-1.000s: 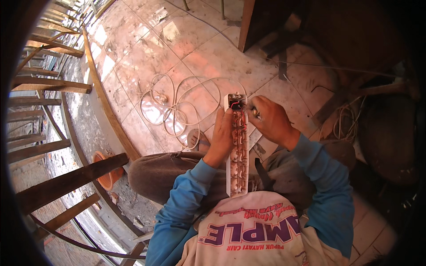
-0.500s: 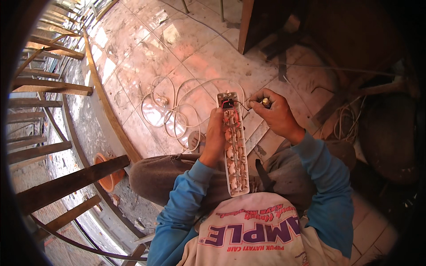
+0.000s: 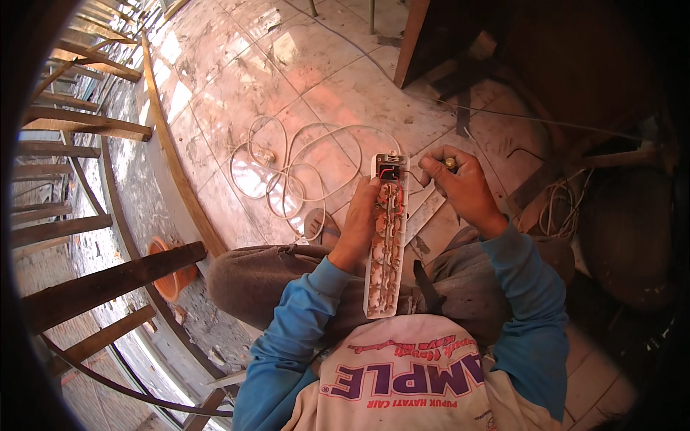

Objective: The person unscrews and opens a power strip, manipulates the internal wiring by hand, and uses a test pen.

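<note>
My left hand [image 3: 361, 219] is closed round the left side of an opened power strip [image 3: 389, 244]. The strip lies lengthwise above my lap with its inside facing up. Metal contact bars and several round socket backs run along it. A black switch block [image 3: 389, 172] with red wires sits at its far end. Just right of that end, my right hand [image 3: 461, 183] is closed, thumb and forefinger pinched together. A thin dark wire or shaft shows between the fingertips and the strip. From the same fist pokes the rounded yellowish end of a small tool [image 3: 451, 163], its kind partly hidden.
A pale cable [image 3: 287, 169] lies looped on the tiled floor [image 3: 237, 79] beyond the strip. An orange pot [image 3: 171, 273] and wooden slats [image 3: 108, 276] are at the left. Dark wooden furniture [image 3: 413, 43] stands far right, near another coil of cable [image 3: 564, 208].
The power strip has shifted slightly right and turned, its far end swinging right. My right hand has moved a little right, still pinched.
</note>
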`<state>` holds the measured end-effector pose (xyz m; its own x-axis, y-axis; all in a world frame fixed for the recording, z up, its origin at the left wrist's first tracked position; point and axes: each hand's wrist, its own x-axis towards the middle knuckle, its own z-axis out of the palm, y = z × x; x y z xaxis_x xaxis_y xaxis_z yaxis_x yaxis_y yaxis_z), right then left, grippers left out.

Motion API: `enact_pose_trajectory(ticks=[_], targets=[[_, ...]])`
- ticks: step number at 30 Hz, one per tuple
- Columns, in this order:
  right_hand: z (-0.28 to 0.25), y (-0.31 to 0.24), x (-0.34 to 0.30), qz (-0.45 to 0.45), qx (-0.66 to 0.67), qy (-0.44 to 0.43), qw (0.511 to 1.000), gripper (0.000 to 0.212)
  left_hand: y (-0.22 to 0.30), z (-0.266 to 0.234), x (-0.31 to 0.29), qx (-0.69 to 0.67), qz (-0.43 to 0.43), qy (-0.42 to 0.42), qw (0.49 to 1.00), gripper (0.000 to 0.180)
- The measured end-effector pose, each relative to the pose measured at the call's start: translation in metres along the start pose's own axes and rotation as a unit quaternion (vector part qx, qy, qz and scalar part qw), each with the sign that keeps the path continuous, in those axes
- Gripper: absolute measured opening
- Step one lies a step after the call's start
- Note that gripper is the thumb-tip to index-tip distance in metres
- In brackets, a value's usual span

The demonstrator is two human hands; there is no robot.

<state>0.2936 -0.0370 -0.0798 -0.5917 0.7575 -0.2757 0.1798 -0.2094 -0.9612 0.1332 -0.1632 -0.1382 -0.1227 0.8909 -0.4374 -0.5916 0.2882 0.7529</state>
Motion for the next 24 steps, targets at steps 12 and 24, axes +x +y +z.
enact_pose_trajectory(ticks=[12,24], targets=[[-0.009,-0.009,0.006,0.021,0.1,-0.007,0.995,0.022,-0.009,-0.005,0.004,-0.003,-0.02,-0.01,1.0,0.041],[-0.004,-0.018,-0.005,-0.061,-0.044,0.018,0.997,0.013,0.009,0.016,-0.012,-0.054,0.033,-0.012,0.998,0.039]])
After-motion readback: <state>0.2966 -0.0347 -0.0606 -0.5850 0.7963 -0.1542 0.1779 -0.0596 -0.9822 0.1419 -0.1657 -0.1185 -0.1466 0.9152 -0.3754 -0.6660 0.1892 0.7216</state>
